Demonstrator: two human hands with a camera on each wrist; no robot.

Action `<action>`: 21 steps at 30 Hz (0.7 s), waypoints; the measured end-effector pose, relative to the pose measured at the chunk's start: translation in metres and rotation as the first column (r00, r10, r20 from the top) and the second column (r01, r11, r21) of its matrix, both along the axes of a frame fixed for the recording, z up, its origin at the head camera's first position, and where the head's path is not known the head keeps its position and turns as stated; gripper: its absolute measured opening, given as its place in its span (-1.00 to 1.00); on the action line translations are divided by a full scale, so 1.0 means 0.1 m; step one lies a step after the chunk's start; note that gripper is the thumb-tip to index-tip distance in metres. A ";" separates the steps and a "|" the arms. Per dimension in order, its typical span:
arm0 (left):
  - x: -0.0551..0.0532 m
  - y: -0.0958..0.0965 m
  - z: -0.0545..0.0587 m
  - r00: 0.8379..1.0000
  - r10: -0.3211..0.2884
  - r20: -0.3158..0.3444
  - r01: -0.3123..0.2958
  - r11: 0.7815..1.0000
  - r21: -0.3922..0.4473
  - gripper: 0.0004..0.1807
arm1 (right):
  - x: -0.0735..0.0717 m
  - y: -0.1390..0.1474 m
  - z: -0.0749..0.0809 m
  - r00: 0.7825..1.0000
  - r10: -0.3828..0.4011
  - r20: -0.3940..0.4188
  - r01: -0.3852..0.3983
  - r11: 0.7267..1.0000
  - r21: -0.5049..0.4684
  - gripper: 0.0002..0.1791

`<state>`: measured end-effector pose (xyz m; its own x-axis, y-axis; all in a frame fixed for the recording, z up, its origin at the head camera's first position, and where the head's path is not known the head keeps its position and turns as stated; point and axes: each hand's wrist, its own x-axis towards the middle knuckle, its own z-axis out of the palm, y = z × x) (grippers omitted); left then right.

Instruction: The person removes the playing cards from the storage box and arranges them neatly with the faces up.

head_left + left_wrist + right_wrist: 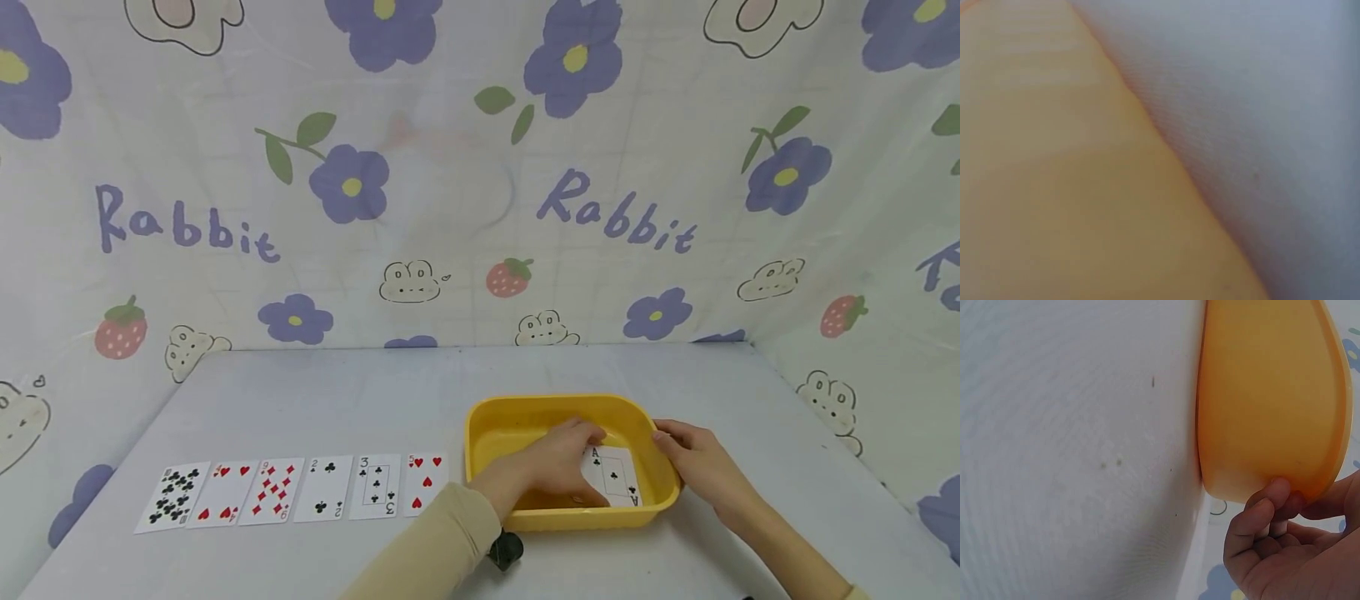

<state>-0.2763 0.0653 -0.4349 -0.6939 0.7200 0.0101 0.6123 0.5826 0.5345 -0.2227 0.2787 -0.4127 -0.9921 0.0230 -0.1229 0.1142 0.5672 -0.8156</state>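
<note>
A yellow plastic basin [491, 521] stands on the table, and my left hand [555, 458] reaches down into it. There, thumb and fingers curve round the left part of a face-up ace of clubs playing card [617, 477]; whether other cards lie beneath is hidden. On the basin's right end, my right hand [693, 458] pinches the rim, thumb on top. The right wrist view shows curled fingers [1254, 519] against the outside of the basin [1272, 394]. In the left wrist view, only the basin wall [1072, 206] fills the left side, and no hand shows.
Left of the basin, several face-up playing cards [322, 490] lie in a row on the pale table [337, 400], mixing clubs, hearts and diamonds. A small black object [506, 550] sits below my left wrist. Behind hangs a patterned cloth [450, 225].
</note>
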 end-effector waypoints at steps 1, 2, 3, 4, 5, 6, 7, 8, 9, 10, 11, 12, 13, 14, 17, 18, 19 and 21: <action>0.00 0.00 0.00 1.000 -0.010 0.000 0.010 1.000 0.008 -0.13 | 0.00 0.00 0.00 1.000 0.002 0.000 -0.002 1.000 0.002 -0.44; -0.01 0.00 0.00 1.000 -0.022 -0.004 0.022 1.000 0.013 -0.14 | 0.00 0.00 0.00 1.000 0.004 -0.001 -0.004 1.000 0.005 -0.43; -0.01 0.00 0.00 0.999 -0.036 -0.010 0.037 0.999 0.021 -0.15 | 0.00 0.01 0.00 1.000 0.007 -0.002 -0.007 1.000 0.006 -0.43; -0.02 0.00 0.01 0.999 -0.051 -0.018 0.052 0.998 0.027 -0.16 | 0.00 0.01 0.01 1.000 0.010 -0.003 -0.010 1.000 0.007 -0.42; -0.02 0.00 0.01 0.998 -0.064 -0.028 0.065 0.997 0.031 -0.17 | 0.00 0.01 0.01 1.000 0.011 -0.003 -0.011 1.000 0.008 -0.42; -0.02 0.00 0.01 0.996 -0.075 -0.040 0.076 0.997 0.030 -0.18 | 0.00 0.01 0.01 1.000 0.012 -0.003 -0.012 1.000 0.007 -0.42; -0.02 0.00 0.01 0.996 -0.080 -0.042 0.081 0.996 0.029 -0.18 | 0.00 0.01 0.01 1.000 0.013 -0.003 -0.013 1.000 0.007 -0.42; -0.02 0.00 0.02 0.996 -0.078 -0.038 0.079 0.997 0.023 -0.18 | 0.00 0.01 0.01 1.000 0.013 -0.001 -0.013 1.000 0.005 -0.42; -0.01 0.00 0.02 0.997 -0.071 -0.030 0.071 0.997 0.015 -0.18 | 0.00 0.01 0.01 1.000 0.014 0.000 -0.014 1.000 0.002 -0.42; -0.01 0.00 0.02 0.998 -0.059 -0.017 0.059 0.998 0.006 -0.16 | 0.01 0.01 0.00 1.000 0.014 0.000 -0.014 1.000 0.001 -0.42; 0.00 0.00 0.02 0.999 -0.046 -0.007 0.046 0.999 -0.005 -0.15 | 0.01 0.01 0.00 1.000 0.013 0.003 -0.013 1.000 0.000 -0.42; 0.01 0.00 0.02 0.999 -0.032 0.000 0.032 0.999 -0.018 -0.13 | 0.00 0.01 0.00 1.000 0.014 0.003 -0.014 1.000 -0.001 -0.41; 0.01 0.00 0.02 1.000 -0.019 0.003 0.019 0.999 -0.031 -0.12 | 0.00 0.01 0.00 1.000 0.015 0.004 -0.015 1.000 -0.001 -0.41; 0.02 0.00 0.02 1.000 -0.007 -0.002 0.007 0.999 -0.045 -0.11 | 0.00 0.01 -0.01 1.000 0.015 0.005 -0.015 1.000 -0.002 -0.40; 0.03 0.00 0.01 1.000 0.008 -0.022 -0.010 0.998 -0.064 -0.10 | 0.00 0.01 -0.01 1.000 0.014 0.003 -0.014 1.000 -0.001 -0.41; 0.03 0.00 0.01 1.000 0.013 -0.024 -0.014 0.998 -0.067 -0.11 | 0.00 0.01 -0.01 1.000 0.014 0.001 -0.014 1.000 0.001 -0.41; 0.02 0.00 0.00 1.000 0.018 -0.019 -0.019 0.998 -0.063 -0.11 | 0.00 0.01 -0.01 1.000 0.014 -0.001 -0.014 1.000 0.004 -0.41; 0.02 0.00 0.00 1.000 0.025 -0.004 -0.025 0.998 -0.054 -0.12 | 0.00 0.00 -0.01 1.000 0.015 -0.006 -0.015 1.000 0.008 -0.41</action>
<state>-0.2740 0.0651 -0.4348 -0.7116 0.7021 -0.0257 0.5990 0.6253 0.5002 -0.2231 0.2791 -0.4139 -0.9931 0.0093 -0.1173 0.1013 0.5751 -0.8118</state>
